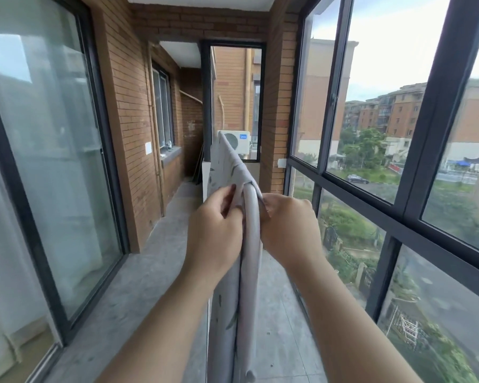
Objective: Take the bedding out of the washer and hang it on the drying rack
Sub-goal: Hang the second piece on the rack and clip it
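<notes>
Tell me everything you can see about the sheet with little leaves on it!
The bedding is thin, pale grey cloth printed with scattered dark leaf shapes. It lies draped over the top of the drying rack, stretching away from the camera and hanging down its left side, fairly smooth. At the near end it folds over the rack's curved pale tube, where the left hand and the right hand each pinch it, one on each side.

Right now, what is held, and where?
The left hand and right hand pinch the patterned bedsheet at its near edge, either side of the rack rail.
</notes>
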Demonstrator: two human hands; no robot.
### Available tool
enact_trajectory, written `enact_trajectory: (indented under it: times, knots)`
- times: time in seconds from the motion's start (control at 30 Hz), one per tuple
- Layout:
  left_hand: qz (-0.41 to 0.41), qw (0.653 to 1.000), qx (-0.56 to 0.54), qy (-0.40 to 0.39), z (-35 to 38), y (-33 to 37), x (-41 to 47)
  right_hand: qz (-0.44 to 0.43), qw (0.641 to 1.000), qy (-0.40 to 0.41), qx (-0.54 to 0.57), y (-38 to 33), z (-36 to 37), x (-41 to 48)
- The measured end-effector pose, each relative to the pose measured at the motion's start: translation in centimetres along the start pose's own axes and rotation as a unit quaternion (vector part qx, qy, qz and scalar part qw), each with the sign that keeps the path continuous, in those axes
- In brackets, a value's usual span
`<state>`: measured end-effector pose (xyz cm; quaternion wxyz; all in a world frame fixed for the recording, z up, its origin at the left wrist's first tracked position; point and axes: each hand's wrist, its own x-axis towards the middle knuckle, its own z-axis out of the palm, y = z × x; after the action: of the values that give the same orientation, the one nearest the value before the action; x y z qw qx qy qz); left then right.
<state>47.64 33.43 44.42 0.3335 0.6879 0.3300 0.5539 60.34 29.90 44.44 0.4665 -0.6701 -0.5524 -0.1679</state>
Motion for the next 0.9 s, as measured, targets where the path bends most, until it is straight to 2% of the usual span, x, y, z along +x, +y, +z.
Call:
enact_trajectory:
  times: [0.07, 0.2, 0.4, 0.53, 0.9]
  knots:
    - [-0.008, 0.999, -0.027, 0.022, 0.5, 0.3, -0.7, 0.027, 0.998, 0.010, 0.051, -0.2, 0.0, -0.3]
    - [0.036, 0.995, 0.064, 0.071, 1.6, 0.4, -1.8, 0.098, 0.982, -0.013, 0.158, -0.6, 0.1, -0.8]
    - [0.081, 0.980, 0.149, 0.107, 2.3, -0.2, -1.8, 0.096, 0.982, -0.008, 0.160, -0.8, 0.1, -1.2]
    - [0.099, 0.970, 0.176, 0.136, 2.5, -0.1, -1.9, 0.079, 0.990, 0.019, 0.118, -1.1, 0.0, -2.1]
    - [0.104, 0.959, 0.198, 0.172, 2.6, 0.4, -2.9, 0.039, 0.994, 0.047, 0.087, -1.5, -0.6, -3.5]
